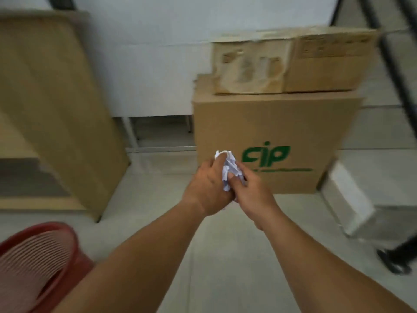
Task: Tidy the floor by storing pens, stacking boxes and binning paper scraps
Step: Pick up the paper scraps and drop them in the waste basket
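Paper scraps (228,170) are bunched into one crumpled wad, held up in front of the cip box (270,123), low on its front face. The left hand (208,186) curls round one side and the right hand (252,190) pinches the other, I'd guess to squash it so nothing drops. A smaller box (288,62) sits on top of the cip box. The red basket (38,260), well left of the cip box, looks like the bin. There's bare floor (221,240) in front for swinging over, though mind the leaning cardboard sheet (52,98).
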